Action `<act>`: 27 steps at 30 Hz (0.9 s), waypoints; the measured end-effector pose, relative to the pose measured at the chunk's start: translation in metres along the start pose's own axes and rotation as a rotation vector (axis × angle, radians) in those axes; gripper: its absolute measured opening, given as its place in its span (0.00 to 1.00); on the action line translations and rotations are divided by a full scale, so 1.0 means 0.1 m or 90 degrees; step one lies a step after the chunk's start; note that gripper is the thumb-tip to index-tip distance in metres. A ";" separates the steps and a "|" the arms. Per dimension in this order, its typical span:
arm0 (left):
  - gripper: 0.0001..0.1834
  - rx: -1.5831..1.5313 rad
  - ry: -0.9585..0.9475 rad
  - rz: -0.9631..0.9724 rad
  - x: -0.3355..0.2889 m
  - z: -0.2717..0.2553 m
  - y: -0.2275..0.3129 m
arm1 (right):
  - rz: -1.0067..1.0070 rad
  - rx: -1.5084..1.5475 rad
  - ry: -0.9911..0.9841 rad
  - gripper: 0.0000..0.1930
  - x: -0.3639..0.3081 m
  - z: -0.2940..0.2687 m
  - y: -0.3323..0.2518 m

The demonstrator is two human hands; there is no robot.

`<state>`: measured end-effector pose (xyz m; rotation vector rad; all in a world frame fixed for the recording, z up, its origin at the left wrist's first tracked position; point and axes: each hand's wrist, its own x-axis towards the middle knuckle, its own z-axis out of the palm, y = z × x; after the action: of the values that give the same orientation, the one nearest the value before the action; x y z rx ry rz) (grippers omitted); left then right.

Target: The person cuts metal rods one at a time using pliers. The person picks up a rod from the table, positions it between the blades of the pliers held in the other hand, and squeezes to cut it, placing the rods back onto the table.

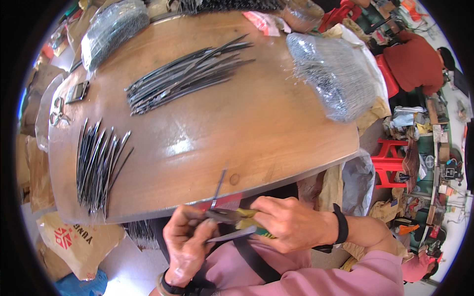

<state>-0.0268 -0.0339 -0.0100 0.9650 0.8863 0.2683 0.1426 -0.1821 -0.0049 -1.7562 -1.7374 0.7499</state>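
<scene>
Wooden table [207, 123] bears dark metal strips [182, 76] beyond the grip; right hand [289, 222] clamps pliers [232, 217]; left hand [185, 244] pinches one thin strip [217, 190] at their jaws.

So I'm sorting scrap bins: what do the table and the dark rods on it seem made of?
The table looks like varnished wood: brown grain, a knot, a glossy glare patch. The dark rods look like thin metal, probably steel, with grey glints along them; coated or bare, I cannot tell.
</scene>
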 end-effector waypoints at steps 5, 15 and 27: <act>0.07 -0.124 -0.004 0.036 0.16 -0.14 0.26 | -0.042 0.002 0.018 0.17 0.36 -0.13 0.01; 0.08 0.526 0.306 0.399 0.45 -1.08 0.47 | -0.067 -0.632 0.269 0.10 0.65 -1.32 0.95; 0.08 0.702 0.025 0.565 1.56 0.21 1.28 | -0.098 -0.412 0.489 0.13 0.48 -1.30 0.43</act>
<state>0.1098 0.1138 0.0155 2.3818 0.5463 0.5658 0.2664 -0.1342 0.0533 -1.8917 -1.5898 -0.5777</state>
